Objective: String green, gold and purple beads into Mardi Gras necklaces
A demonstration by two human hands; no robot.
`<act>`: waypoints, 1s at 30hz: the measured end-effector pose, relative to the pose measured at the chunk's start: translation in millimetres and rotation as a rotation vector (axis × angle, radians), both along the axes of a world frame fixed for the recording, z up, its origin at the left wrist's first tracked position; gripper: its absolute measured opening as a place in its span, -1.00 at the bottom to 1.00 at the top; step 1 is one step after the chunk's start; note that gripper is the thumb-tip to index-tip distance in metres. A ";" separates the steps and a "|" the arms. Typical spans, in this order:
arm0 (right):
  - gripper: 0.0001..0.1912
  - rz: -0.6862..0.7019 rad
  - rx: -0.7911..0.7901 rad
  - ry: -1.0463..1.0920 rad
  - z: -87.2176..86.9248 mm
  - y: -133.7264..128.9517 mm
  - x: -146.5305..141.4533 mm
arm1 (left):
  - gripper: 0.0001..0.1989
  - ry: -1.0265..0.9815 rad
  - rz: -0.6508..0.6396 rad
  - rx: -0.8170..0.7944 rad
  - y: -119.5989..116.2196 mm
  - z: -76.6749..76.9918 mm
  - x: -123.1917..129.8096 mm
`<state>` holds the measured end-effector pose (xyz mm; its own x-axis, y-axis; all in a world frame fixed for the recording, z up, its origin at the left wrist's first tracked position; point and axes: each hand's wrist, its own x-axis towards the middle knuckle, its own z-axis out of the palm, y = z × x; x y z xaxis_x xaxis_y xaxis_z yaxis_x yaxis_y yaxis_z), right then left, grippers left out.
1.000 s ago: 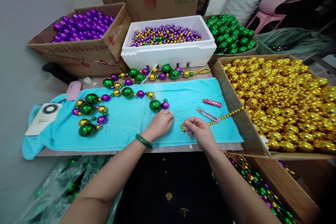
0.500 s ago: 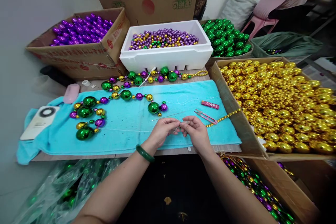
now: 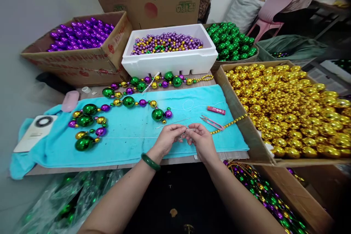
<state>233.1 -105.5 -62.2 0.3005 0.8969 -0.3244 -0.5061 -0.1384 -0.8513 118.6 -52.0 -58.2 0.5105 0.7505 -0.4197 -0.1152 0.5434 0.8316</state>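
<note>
My left hand (image 3: 170,137) and my right hand (image 3: 199,139) meet above the front of the blue towel (image 3: 142,128), fingertips pinched on a thin pale thread. The thread (image 3: 131,138) runs left to a strand of green, purple and gold beads (image 3: 85,120) curving across the towel. Just beyond my hands lies a long needle (image 3: 172,123). Pink-handled snips (image 3: 212,121) rest to the right, beside a small red box (image 3: 216,110) and a string of gold beads (image 3: 233,121). Whatever else is between my fingertips is too small to make out.
Behind the towel stand a carton of purple beads (image 3: 120,40), a white foam box (image 3: 170,62) and green beads (image 3: 230,40). A carton (image 3: 241,128) of gold beads is at the right. A phone (image 3: 35,133) lies far left. A person sits near a pink chair (image 3: 276,3).
The view has shifted slightly, so most things appear a little farther left. My hands stay together at the thread, with small changes in the fingers.
</note>
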 end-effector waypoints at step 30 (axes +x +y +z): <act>-0.83 0.161 0.150 -0.512 26.2 18.4 54.1 | -0.82 0.193 -0.275 0.279 23.6 27.6 6.8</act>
